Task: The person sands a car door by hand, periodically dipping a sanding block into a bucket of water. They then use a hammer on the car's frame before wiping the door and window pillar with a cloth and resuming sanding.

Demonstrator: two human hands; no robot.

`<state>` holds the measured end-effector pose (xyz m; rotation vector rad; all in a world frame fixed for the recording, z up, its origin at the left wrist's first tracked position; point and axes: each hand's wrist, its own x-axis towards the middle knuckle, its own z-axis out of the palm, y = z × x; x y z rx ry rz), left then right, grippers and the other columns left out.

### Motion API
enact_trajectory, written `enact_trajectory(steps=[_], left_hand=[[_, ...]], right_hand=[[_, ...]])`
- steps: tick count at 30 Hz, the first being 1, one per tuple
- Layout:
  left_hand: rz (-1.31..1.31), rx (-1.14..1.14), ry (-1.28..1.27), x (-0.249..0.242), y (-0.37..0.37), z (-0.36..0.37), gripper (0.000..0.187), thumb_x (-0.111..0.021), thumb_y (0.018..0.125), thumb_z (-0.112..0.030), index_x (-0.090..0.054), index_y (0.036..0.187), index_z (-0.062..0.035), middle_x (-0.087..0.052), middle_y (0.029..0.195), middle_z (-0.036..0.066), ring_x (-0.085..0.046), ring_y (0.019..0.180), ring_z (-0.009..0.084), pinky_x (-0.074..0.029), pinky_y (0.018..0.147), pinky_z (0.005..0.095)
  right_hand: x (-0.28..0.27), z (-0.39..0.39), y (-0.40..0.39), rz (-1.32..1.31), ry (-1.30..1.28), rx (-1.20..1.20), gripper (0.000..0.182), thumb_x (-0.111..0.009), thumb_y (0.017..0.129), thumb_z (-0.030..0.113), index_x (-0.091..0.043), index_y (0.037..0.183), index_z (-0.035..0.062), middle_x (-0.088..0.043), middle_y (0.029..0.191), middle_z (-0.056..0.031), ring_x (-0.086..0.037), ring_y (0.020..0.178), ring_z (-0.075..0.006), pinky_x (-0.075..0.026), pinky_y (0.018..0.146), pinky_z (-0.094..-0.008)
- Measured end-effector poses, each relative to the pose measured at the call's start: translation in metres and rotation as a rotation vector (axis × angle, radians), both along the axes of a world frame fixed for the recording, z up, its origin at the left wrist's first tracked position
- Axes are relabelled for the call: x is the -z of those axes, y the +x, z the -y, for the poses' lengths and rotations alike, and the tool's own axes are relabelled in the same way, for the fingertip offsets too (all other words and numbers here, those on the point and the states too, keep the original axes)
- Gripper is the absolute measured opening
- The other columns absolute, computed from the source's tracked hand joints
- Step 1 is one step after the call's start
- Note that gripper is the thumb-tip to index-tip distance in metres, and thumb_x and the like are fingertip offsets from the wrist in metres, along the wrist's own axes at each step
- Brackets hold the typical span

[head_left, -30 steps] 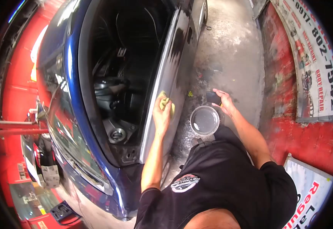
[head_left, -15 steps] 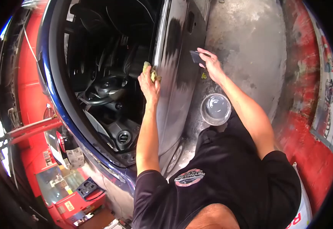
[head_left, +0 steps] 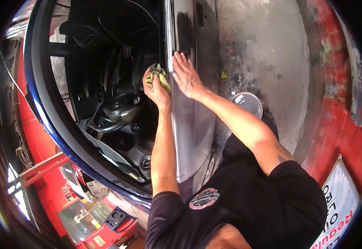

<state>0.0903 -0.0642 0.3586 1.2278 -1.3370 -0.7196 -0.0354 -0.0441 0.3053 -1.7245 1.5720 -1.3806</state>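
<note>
A crumpled yellow-green cloth (head_left: 159,78) is gripped in my left hand (head_left: 159,95), which is by the window edge of the car door (head_left: 193,112). My right hand (head_left: 188,79) lies on the upper part of the door, fingers straight and close together. What may be under that palm is hidden; the dark flat piece seen earlier cannot be made out now. The door has a grey, dull surface with darker patches. Beside my right forearm stands a bucket (head_left: 247,103), partly covered by the arm.
Through the window opening show the steering wheel (head_left: 116,110) and dark seats. A red wall (head_left: 334,137) runs along the right, with a lettered banner (head_left: 341,199) at lower right. A small yellow-green scrap (head_left: 224,74) lies on the concrete floor (head_left: 264,45).
My right hand has moved left from above the floor onto the door, and its dark flat piece is out of sight. My left hand still holds the cloth. The view has shifted.
</note>
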Motion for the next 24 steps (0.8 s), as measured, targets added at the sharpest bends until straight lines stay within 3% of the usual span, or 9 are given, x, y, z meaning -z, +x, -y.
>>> enact_trajectory(steps=[2,5,10,12,14,16,17,20,24], left_hand=[[-0.158,-0.001,0.09,-0.001,0.003,0.002,0.035,-0.059,0.101,-0.007,-0.063,0.134,0.0044,-0.07,0.122,0.014,-0.068,0.107,0.0218,-0.056,0.097,0.0347],[-0.258,-0.003,0.13,-0.001,0.004,0.004,0.033,-0.059,0.101,-0.005,-0.064,0.133,0.0042,-0.07,0.12,0.013,-0.068,0.105,0.0209,-0.056,0.095,0.0341],[-0.175,0.007,0.124,0.002,0.005,0.004,0.033,-0.059,0.101,-0.005,-0.064,0.132,0.0038,-0.071,0.119,0.012,-0.069,0.104,0.0206,-0.056,0.096,0.0346],[-0.193,0.013,0.133,0.0,0.003,0.004,0.033,-0.058,0.101,-0.005,-0.064,0.132,0.0038,-0.071,0.119,0.013,-0.069,0.105,0.0215,-0.056,0.097,0.0352],[-0.275,0.024,0.167,0.0,0.003,0.005,0.033,-0.058,0.102,-0.006,-0.064,0.133,0.0036,-0.071,0.12,0.013,-0.069,0.106,0.0226,-0.056,0.097,0.0357],[-0.234,0.009,0.153,0.001,0.005,0.006,0.034,-0.058,0.102,-0.007,-0.064,0.134,0.0033,-0.071,0.121,0.014,-0.07,0.108,0.0234,-0.056,0.098,0.0359],[-0.232,0.005,0.154,0.0,0.004,0.005,0.034,-0.058,0.102,-0.007,-0.063,0.134,0.0032,-0.07,0.122,0.014,-0.069,0.108,0.0233,-0.056,0.098,0.0358],[-0.216,-0.002,0.145,0.0,0.0,0.003,0.035,-0.057,0.102,-0.008,-0.064,0.134,0.0028,-0.072,0.122,0.014,-0.071,0.105,0.0233,-0.058,0.095,0.0367],[-0.177,-0.009,0.171,-0.001,0.003,-0.001,0.035,-0.057,0.103,-0.009,-0.063,0.136,0.0026,-0.071,0.122,0.014,-0.07,0.107,0.0225,-0.057,0.096,0.0365]], right_hand=[[0.006,-0.042,0.023,-0.012,-0.012,-0.06,0.069,-0.057,0.107,0.02,-0.027,0.165,-0.0032,-0.018,0.176,-0.019,-0.016,0.163,-0.0381,-0.019,0.131,-0.0567],[0.013,-0.074,0.024,-0.134,0.012,-0.171,0.066,-0.055,0.108,0.023,-0.03,0.163,-0.0037,-0.023,0.175,-0.0189,-0.02,0.163,-0.0378,-0.019,0.131,-0.0568],[-0.001,0.059,-0.044,-0.199,-0.068,0.043,0.061,-0.05,0.11,0.028,-0.037,0.161,-0.0032,-0.033,0.171,-0.0205,-0.028,0.16,-0.0389,-0.025,0.129,-0.0577],[0.004,0.036,-0.028,-0.16,-0.106,0.053,0.062,-0.057,0.107,0.027,-0.041,0.159,-0.002,-0.032,0.171,-0.0196,-0.029,0.159,-0.0382,-0.023,0.13,-0.0569],[0.018,-0.029,0.005,-0.242,-0.102,-0.066,0.063,-0.06,0.105,0.032,-0.045,0.158,0.001,-0.033,0.171,-0.0177,-0.027,0.161,-0.0371,-0.02,0.131,-0.0578],[0.028,-0.069,0.02,-0.159,-0.095,-0.22,0.064,-0.061,0.105,0.033,-0.046,0.159,0.0024,-0.031,0.173,-0.0162,-0.023,0.163,-0.0333,-0.015,0.132,-0.0573],[0.027,-0.056,0.008,-0.232,-0.133,-0.212,0.065,-0.061,0.104,0.034,-0.046,0.159,0.0036,-0.033,0.172,-0.0152,-0.024,0.163,-0.0307,-0.015,0.132,-0.0582],[0.016,0.04,-0.036,-0.246,-0.221,-0.039,0.062,-0.057,0.107,0.033,-0.046,0.158,0.0013,-0.038,0.169,-0.0158,-0.029,0.16,-0.033,-0.021,0.13,-0.0594],[-0.001,0.038,-0.018,-0.089,-0.158,0.093,0.061,-0.057,0.106,0.028,-0.043,0.157,-0.004,-0.037,0.169,-0.0208,-0.032,0.158,-0.0381,-0.026,0.127,-0.0603]])
